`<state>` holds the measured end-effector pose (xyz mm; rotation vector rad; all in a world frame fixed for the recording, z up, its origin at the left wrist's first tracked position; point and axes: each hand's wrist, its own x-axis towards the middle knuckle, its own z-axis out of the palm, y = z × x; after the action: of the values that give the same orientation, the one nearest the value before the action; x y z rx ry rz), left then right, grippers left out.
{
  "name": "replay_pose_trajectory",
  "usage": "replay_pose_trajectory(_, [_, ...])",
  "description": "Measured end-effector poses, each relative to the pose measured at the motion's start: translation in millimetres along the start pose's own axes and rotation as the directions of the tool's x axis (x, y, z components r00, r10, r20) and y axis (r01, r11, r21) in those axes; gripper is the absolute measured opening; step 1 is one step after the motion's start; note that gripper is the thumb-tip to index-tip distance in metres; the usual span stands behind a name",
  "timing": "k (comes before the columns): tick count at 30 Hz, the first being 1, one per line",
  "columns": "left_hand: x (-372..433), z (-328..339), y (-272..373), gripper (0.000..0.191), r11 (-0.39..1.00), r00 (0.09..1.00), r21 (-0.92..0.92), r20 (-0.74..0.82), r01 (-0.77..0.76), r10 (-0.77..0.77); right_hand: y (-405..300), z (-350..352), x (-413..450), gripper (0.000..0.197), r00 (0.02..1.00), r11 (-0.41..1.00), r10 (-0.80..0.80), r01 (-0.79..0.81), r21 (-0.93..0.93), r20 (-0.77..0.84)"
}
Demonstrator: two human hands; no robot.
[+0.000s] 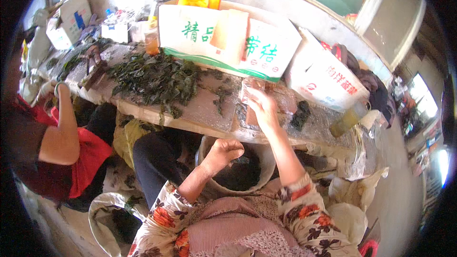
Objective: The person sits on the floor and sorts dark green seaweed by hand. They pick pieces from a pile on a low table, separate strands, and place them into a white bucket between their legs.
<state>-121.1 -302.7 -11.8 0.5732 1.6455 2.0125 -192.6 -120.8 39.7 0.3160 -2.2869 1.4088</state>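
Note:
My right hand (263, 106) reaches over the table edge, its fingers apart at a brown block (252, 117) and crumpled clear plastic (282, 96). Whether the fingertips touch the plastic is blurred. Nearer to me, my left hand (225, 150) hovers over the rim of a pale bucket (267, 175), with fingers curled and thumb close to them. Whether something small sits in its grasp is hidden. Dark contents (237, 176) lie inside the bucket, between my knees. A small dark green clump (301, 115) rests right of the plastic.
A heap of dark green seaweed (153, 78) covers the table's left part. White cartons (200, 46) with printed writing stand behind. A jar of yellowish liquid (348, 119) lies tilted at right. At left sits another person (59, 142). An open white sack (98, 217) stands on the floor.

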Motion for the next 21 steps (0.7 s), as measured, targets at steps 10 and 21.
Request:
replay_pose_trajectory(10, [-3.1,1.5,6.0,0.009,0.94,0.977,-0.269,-0.093,-0.209,0.191,-37.7,-3.6,-105.1,0.013,0.956,0.892,0.235,-0.284,0.351,0.176])
replay_pose_trajectory(21, [-52.5,-36.2,-12.4,0.009,0.996,0.998,0.072,0.02,-0.059,0.058,-75.4,-56.3,-100.7,0.007,0.997,0.971,0.077,-0.082,0.225,0.03])
